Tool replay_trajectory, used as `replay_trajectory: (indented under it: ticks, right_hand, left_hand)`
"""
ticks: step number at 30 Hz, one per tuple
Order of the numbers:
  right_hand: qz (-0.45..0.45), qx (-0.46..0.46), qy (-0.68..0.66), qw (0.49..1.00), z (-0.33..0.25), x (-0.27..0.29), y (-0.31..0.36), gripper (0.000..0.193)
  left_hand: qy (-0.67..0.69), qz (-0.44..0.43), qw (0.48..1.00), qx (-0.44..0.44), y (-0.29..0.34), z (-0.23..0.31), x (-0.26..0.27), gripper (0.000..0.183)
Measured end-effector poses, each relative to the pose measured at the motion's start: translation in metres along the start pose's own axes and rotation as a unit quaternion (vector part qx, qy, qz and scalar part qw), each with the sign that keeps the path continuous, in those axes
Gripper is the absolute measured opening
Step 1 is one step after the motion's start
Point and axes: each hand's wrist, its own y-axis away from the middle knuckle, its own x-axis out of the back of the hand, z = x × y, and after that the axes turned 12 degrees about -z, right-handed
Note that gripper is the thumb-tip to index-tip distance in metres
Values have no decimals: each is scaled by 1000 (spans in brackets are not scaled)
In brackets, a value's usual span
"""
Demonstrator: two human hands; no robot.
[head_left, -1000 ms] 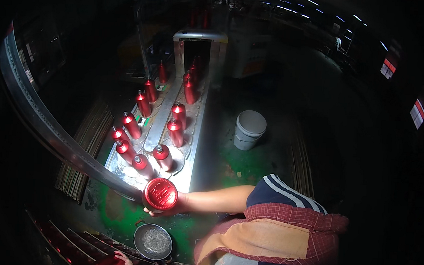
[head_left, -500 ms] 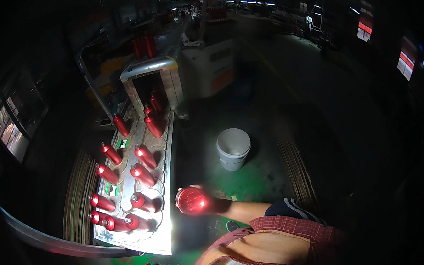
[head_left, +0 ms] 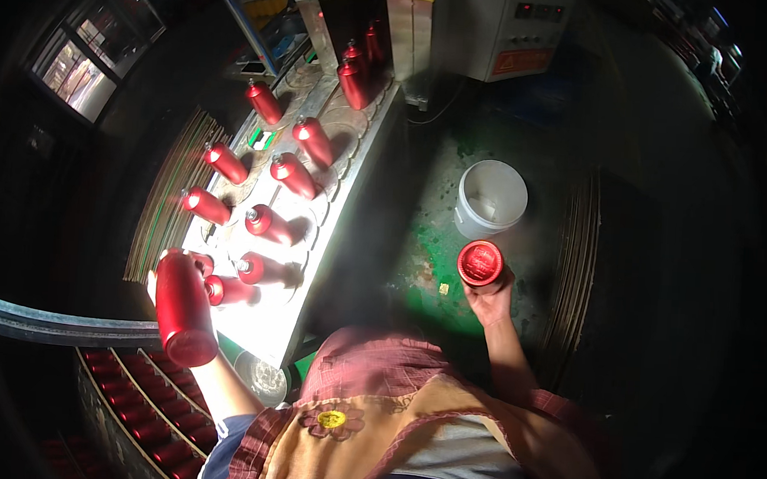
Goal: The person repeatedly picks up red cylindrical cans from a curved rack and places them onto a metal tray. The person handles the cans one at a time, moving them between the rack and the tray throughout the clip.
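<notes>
In my left hand (head_left: 153, 288), closed around it at the conveyor's near end, is a red metal bottle (head_left: 187, 312), its base tipped toward me. The bottle hides most of that hand. Out to the right, my right hand (head_left: 491, 306) grips another red bottle (head_left: 481, 264) from below and behind; its round, recessed base faces up at me. Several red bottles with bare metal necks, such as one red bottle (head_left: 293, 176), stand in two rows along the conveyor (head_left: 316, 275).
A white bucket (head_left: 493, 196) stands on the floor beyond my right hand. The conveyor enters a metal tunnel housing (head_left: 408, 46), beside a control cabinet (head_left: 524, 34). Flat stacked sheets (head_left: 178, 190) lie left of the conveyor. A rack of red bottles (head_left: 145, 400) fills the lower left.
My view has tilted down. My left hand has come into view, holding a red bottle. My right hand, still gripping its bottle, has moved away from the conveyor to the right.
</notes>
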Motion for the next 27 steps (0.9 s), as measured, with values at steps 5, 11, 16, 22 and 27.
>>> replay_trajectory:
  ticks: [5, 11, 16, 22, 27]
  right_hand:
    - [163, 115, 140, 970, -45, -29, -61, 56]
    - [73, 256, 442, 857, -57, -163, -247, 48]
    - [-67, 352, 784, 507, -22, -256, -461, 44]
    - [-100, 245, 853, 451, 37, -259, -639, 48]
    - [-39, 131, 914, 382, 65, -242, -700, 49]
  left_hand:
    - [-10, 159, 986, 38, -95, -30, 0, 53]
    - [-196, 260, 944, -54, -213, -31, 40, 51]
    - [-181, 284, 934, -119, -287, -9, 64, 49]
    - [-159, 256, 945, -130, -358, 32, 111, 44]
    - [-359, 165, 902, -173, -455, 26, 165, 31]
